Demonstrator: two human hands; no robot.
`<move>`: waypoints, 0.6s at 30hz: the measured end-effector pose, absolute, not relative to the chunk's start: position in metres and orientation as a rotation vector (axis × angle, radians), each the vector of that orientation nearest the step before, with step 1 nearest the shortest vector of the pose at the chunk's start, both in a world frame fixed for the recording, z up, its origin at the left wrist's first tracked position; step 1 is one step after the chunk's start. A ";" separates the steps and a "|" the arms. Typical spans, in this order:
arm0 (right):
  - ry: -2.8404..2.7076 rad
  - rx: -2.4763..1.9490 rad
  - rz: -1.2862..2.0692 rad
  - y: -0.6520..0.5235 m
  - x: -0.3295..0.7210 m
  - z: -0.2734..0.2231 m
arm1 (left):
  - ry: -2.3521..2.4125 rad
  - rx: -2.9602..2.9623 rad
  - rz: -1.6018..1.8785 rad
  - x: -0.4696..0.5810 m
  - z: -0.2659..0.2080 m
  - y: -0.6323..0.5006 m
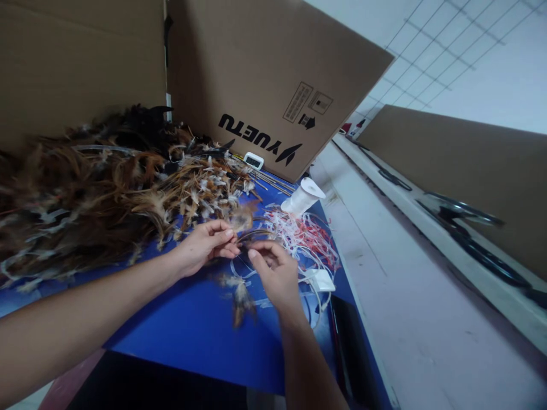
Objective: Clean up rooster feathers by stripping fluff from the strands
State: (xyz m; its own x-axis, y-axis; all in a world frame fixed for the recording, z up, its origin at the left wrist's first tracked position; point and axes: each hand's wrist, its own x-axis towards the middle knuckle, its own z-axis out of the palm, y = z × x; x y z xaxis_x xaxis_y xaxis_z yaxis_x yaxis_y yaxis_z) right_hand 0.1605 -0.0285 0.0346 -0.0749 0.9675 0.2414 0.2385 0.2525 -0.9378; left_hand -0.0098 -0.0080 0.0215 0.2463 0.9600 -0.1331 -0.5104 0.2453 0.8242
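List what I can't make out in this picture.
All in the head view:
Left hand and right hand: what exactly they hold, partly covered by their grip.
Feathers below the hands: fine detail, blurred.
White-framed display: reading, too small.
YUETU cardboard box: small print, too small.
Feather pile: left end, cut off by picture edge.

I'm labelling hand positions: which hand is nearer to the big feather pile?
Left. The left hand is close to the right end of the feather pile; the right hand is farther right, beyond the left hand.
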 end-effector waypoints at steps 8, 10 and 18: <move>-1.676 -1.128 0.780 -0.032 0.152 0.030 | 0.763 0.818 1.056 -0.005 0.017 -0.012; -1.681 -1.143 0.754 -0.032 0.154 0.028 | 0.764 0.825 1.050 -0.005 0.017 -0.012; -1.469 -1.170 0.984 -0.030 0.155 0.031 | 0.754 0.815 1.039 -0.004 0.017 -0.013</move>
State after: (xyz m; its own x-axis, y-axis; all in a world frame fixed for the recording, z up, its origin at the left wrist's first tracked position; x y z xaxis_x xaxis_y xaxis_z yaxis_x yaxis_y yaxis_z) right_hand 0.1551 -0.0302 0.0313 -0.0586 0.9779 0.2007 0.1863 0.2082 -0.9602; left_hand -0.0039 -0.0134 0.0169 0.3232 0.9349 -0.1470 -0.4302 0.2834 0.8571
